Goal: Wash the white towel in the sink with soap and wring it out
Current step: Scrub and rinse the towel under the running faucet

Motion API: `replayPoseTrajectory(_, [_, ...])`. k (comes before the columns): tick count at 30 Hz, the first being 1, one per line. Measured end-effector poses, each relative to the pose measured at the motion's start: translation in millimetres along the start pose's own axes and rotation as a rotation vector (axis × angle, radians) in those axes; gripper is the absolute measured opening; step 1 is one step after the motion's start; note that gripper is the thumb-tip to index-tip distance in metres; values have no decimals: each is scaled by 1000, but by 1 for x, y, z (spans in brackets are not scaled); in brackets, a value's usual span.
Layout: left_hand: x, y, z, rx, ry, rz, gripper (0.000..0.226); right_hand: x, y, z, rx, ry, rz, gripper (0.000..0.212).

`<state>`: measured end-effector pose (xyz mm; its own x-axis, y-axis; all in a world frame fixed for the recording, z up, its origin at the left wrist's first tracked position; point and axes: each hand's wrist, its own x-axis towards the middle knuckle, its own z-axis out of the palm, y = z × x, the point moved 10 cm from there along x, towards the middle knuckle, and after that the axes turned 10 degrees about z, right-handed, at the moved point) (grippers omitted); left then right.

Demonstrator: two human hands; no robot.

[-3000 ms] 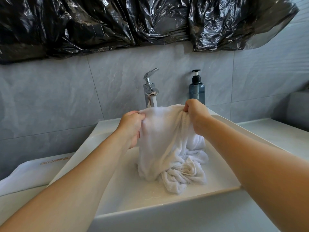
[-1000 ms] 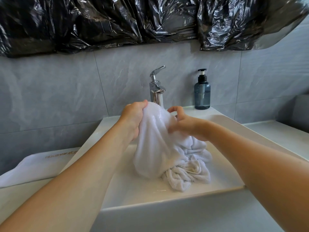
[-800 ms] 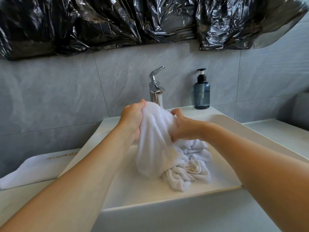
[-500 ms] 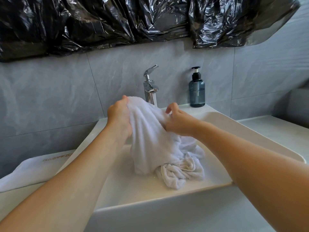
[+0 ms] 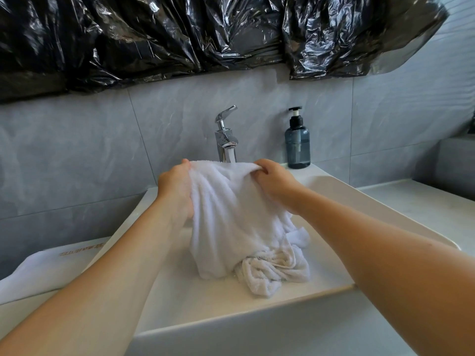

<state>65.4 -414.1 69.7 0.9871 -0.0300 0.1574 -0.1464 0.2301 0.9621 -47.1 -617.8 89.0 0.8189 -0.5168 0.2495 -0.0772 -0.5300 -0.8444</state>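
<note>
The wet white towel (image 5: 231, 217) hangs in the white sink (image 5: 331, 290), its upper edge stretched under the chrome tap (image 5: 225, 140) where water runs onto it. My left hand (image 5: 176, 187) grips the towel's upper left part. My right hand (image 5: 273, 182) grips its upper right edge, fingers curled over the cloth. The towel's lower end lies bunched on the basin floor. A dark blue soap pump bottle (image 5: 297, 143) stands on the sink's back right corner.
A folded white cloth (image 5: 38, 271) lies on the counter left of the sink. Grey tiled wall behind, with black plastic sheeting (image 5: 205, 34) hung above. A pale counter (image 5: 424, 209) extends to the right.
My right hand let go of the towel's middle and took its upper edge. Both hands have spread apart, stretching the towel's top under the tap.
</note>
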Motion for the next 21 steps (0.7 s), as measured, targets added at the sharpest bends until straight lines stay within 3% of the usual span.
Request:
replayPoseTrajectory(6, [-6, -6, 16, 59, -135, -33, 21, 3, 6, -9, 83, 39, 48, 19])
replayPoseTrajectory(10, [0, -8, 23, 160, -249, -6, 37, 3, 11, -9, 95, 54, 106, 26])
replayPoseTrajectory(13, [-11, -9, 36, 244, -411, -34, 35, 4, 15, -13, 122, 76, 159, 34])
replayPoseTrajectory(14, [-18, -11, 42, 272, -488, -46, 38, 3, 16, -14, 135, 85, 175, 36])
replayPoseTrajectory(17, [-39, -14, 52, 434, -658, -20, 82, 2, 19, -17, 192, 99, 219, 37])
replayPoseTrajectory(21, [-60, -26, 56, 669, -818, 5, 101, 2, 24, -22, 252, 112, 265, 31])
